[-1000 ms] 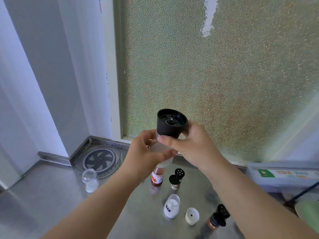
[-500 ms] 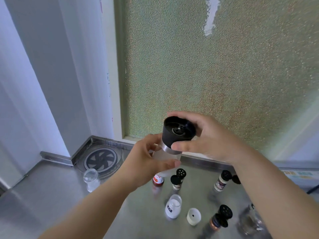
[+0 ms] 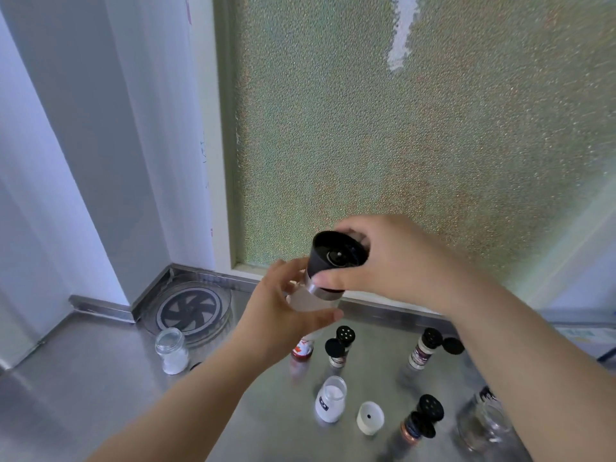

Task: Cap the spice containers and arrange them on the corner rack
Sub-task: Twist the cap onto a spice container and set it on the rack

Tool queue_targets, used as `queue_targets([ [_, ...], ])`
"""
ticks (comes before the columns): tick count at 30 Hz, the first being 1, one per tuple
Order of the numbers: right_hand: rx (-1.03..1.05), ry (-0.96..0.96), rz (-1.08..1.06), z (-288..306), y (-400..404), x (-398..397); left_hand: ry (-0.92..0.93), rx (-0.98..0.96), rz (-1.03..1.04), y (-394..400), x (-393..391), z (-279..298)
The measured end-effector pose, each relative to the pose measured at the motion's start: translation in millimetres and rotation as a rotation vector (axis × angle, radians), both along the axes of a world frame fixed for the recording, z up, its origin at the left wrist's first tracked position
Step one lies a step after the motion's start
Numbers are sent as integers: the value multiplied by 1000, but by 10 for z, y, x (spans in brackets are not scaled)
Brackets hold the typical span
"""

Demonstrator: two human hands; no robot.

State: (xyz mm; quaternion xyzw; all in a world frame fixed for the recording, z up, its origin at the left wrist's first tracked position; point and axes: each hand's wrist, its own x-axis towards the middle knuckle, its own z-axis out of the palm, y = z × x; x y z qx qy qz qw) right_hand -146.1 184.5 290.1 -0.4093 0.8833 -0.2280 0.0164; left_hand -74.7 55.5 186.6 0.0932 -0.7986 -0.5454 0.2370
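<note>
In front of me, above the steel counter, I hold a grinder. My left hand [image 3: 286,311] grips its frosted clear body [image 3: 310,300]. My right hand [image 3: 396,261] grips the black grinder cap [image 3: 333,258] sitting on top, fingers curled round its far side and thumb at the silver collar. Below on the counter stand an open white jar [image 3: 330,403] with its white cap [image 3: 370,416] lying beside it, an uncapped clear jar [image 3: 171,350] at the left, and several small bottles with black shaker tops [image 3: 345,336]. The round turntable rack [image 3: 191,308] sits in the corner.
A frosted window pane [image 3: 400,145] rises behind the counter, and a white wall meets it at the left corner. A red-labelled bottle [image 3: 302,350] is partly hidden under my left hand. A clear glass jar [image 3: 483,425] stands at the right front.
My right hand has shifted its grip over the top of the black cap, turning it on the body. The view has tilted slightly, bringing more bottles on the right into sight.
</note>
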Motion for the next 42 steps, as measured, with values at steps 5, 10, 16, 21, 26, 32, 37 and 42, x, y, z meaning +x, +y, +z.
queue_targets([
  [5, 16, 213, -218, -240, -137, 100, -10, -20, 51, -42, -32, -65],
  [10, 202, -118, 198, 16, -29, -20, -83, -52, -41, -180, 13, -117],
  [16, 122, 70, -53, -182, -306, 46, -41, -87, 137, -64, -30, -278],
  [21, 177, 106, -95, -305, -412, 18, -74, -137, 108, -186, 17, -315],
  [26, 410, -26, 334, -119, -307, -101, -119, -158, 26, -347, 103, -339],
  [32, 260, 109, 13, -377, -503, -32, -85, -134, 40, -313, 100, -399],
  [37, 370, -81, 325, -224, -485, -129, -102, -102, 50, -470, 112, -411],
  [42, 273, 95, 129, -456, -722, -76, -117, -66, 67, -580, 148, -529],
])
